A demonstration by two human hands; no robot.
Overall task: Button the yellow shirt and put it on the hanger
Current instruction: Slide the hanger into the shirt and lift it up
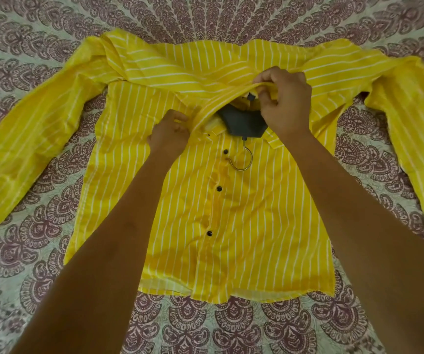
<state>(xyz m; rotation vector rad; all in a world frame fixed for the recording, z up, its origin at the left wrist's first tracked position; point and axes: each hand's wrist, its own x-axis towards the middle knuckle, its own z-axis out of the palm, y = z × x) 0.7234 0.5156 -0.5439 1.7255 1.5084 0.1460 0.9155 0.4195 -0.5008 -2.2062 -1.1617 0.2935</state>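
My yellow shirt [231, 226] lies front up on the bed [52, 290], hem toward me, collar away. The hanger [241, 121] sits at the collar, hook pointing at me. My left hand [170, 135] grips fabric beside the collar; my right hand [286, 106] pinches a raised fold.

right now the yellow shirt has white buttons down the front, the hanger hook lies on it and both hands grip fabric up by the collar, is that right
No: the buttons are black, not white, as the head view shows. The rest stands: the hook of the hanger lies on the front of the yellow shirt, and the left hand and right hand grip fabric by the collar.
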